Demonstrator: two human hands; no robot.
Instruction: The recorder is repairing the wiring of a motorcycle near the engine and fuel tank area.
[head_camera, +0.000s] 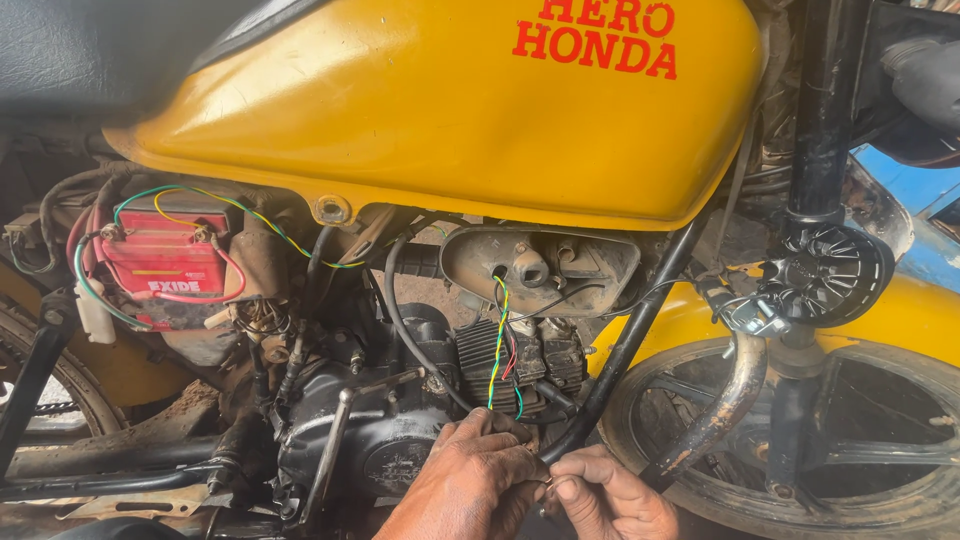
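Note:
A yellow motorcycle fuel tank (450, 110) fills the top of the head view, above a black engine (400, 420). A bundle of green, yellow, blue and red wires (500, 350) hangs down in front of the finned cylinder. My left hand (470, 480) is curled at the lower end of these wires, near the engine case. My right hand (610, 495) sits just beside it, thumb and forefinger pinched on a small metal piece between the two hands. What the left fingers grip is hidden.
A red battery (165, 265) with green, yellow and red leads sits at the left under the seat. A black frame tube (640, 320) runs diagonally by my hands. The rusty exhaust pipe (720, 410), front wheel (850, 450) and fork (820, 110) stand at the right.

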